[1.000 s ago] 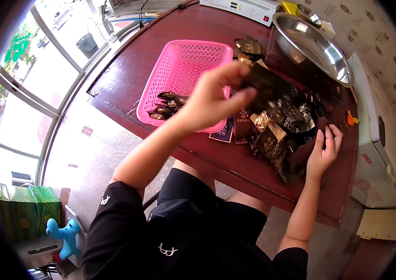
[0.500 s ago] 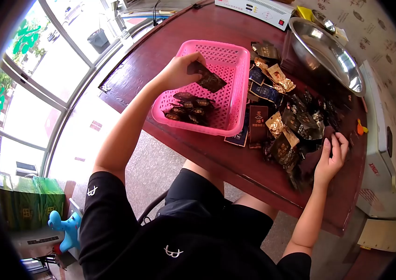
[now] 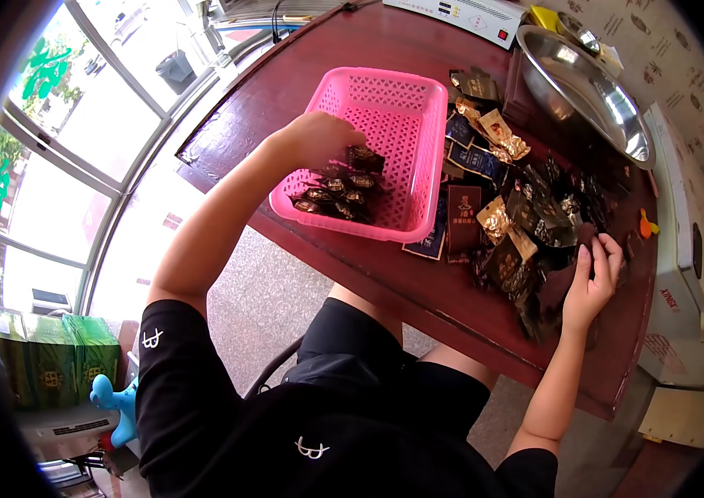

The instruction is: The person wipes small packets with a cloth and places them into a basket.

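Observation:
My left hand [image 3: 324,139] is inside the pink plastic basket [image 3: 428,178], its fingers closed on a dark foil packet [image 3: 365,158]. That packet meets the far end of a group of similar dark packets with gold print [image 3: 337,195], lying overlapped in the near left part of the basket. My fingertips are partly hidden behind the hand. On the right, my right hand [image 3: 594,278] curls its fingers around a dark brown packet [image 3: 586,236] at the edge of a loose pile of dark packets [image 3: 534,212].
Gold packets [image 3: 497,133], blue packets [image 3: 476,162] and a flat brown packet [image 3: 463,217] lie between basket and pile. A steel bowl [image 3: 588,91] stands behind, beside a white electric appliance [image 3: 460,18]. A white box [image 3: 679,290] borders the red table [image 3: 352,266].
My left hand has lowered the dark packet toward the group in the basket, turning palm down. My right hand has barely moved at the pile.

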Motion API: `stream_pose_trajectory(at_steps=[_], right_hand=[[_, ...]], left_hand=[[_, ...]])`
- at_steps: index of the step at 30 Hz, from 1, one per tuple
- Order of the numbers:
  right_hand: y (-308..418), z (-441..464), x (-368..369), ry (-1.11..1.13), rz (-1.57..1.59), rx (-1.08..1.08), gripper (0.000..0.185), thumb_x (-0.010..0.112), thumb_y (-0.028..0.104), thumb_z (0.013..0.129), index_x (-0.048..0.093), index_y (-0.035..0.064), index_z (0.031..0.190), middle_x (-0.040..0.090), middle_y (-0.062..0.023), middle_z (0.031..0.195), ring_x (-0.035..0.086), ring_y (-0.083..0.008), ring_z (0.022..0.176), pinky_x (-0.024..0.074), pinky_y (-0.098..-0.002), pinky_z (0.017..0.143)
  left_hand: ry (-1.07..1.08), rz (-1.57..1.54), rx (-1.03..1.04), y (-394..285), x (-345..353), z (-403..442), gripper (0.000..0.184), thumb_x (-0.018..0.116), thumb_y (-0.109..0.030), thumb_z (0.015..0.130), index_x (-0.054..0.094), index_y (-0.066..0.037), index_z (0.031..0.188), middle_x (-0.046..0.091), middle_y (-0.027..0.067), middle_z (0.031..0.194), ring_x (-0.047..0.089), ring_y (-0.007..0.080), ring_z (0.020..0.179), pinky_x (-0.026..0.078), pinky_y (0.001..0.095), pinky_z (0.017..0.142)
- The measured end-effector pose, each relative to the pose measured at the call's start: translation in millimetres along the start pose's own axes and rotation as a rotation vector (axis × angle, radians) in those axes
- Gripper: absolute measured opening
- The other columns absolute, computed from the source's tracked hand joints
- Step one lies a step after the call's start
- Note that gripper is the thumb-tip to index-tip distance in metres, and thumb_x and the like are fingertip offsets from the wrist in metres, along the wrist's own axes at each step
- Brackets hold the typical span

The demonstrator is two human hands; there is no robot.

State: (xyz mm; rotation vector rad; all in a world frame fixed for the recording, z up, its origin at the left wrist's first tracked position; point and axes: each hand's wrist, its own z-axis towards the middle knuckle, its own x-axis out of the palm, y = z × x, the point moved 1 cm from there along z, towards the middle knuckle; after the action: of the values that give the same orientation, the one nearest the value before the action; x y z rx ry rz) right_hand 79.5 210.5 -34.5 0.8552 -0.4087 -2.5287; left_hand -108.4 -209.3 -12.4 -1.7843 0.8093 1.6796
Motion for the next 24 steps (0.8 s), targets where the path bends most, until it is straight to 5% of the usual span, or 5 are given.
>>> stream_pose_trajectory(at_steps=[10,13,18,24], right_hand=[[-2,-2,3,0.021,0.030,0.011,0.018,0.062,0.005,0.093,0.066,-0.0060,0.107,0.059,-0.0108,0.110,0.057,-0.0240,0.099,0.0452,-0.0342,0.089],[-2,-1,3,0.033,0.028,0.006,0.018,0.062,0.005,0.093,0.066,-0.0058,0.108,0.059,-0.0107,0.110,0.057,-0.0239,0.099,0.0453,-0.0342,0.089],[-1,0,3,0.043,0.029,0.027,0.019,0.062,0.006,0.094,0.066,-0.0056,0.108,0.059,-0.0107,0.110,0.058,-0.0237,0.098,0.0452,-0.0338,0.089],[0,0,3,0.047,0.027,0.020,0.019,0.062,0.005,0.094,0.066,-0.0057,0.108,0.059,-0.0106,0.109,0.057,-0.0233,0.098,0.0452,-0.0332,0.088]], left_hand=[[0.371,-0.318,-0.100,13,-7,-4,0.039,0.060,0.015,0.068,0.059,-0.006,0.100,0.068,0.0108,0.099,0.067,0.0278,0.096,0.051,0.0425,0.076],[0.385,-0.264,0.017,13,-8,-3,0.044,0.060,0.017,0.066,0.058,-0.006,0.104,0.067,0.0109,0.105,0.066,0.0254,0.103,0.053,0.0410,0.080],[0.614,-0.351,-0.033,10,-17,3,0.089,0.073,0.010,0.061,0.046,-0.016,0.142,0.062,0.0125,0.125,0.059,0.0281,0.118,0.052,0.0403,0.097],[0.691,-0.538,-0.069,13,-18,10,0.095,0.084,-0.012,0.065,0.039,-0.016,0.149,0.053,0.0170,0.137,0.055,0.0304,0.123,0.048,0.0436,0.102]])
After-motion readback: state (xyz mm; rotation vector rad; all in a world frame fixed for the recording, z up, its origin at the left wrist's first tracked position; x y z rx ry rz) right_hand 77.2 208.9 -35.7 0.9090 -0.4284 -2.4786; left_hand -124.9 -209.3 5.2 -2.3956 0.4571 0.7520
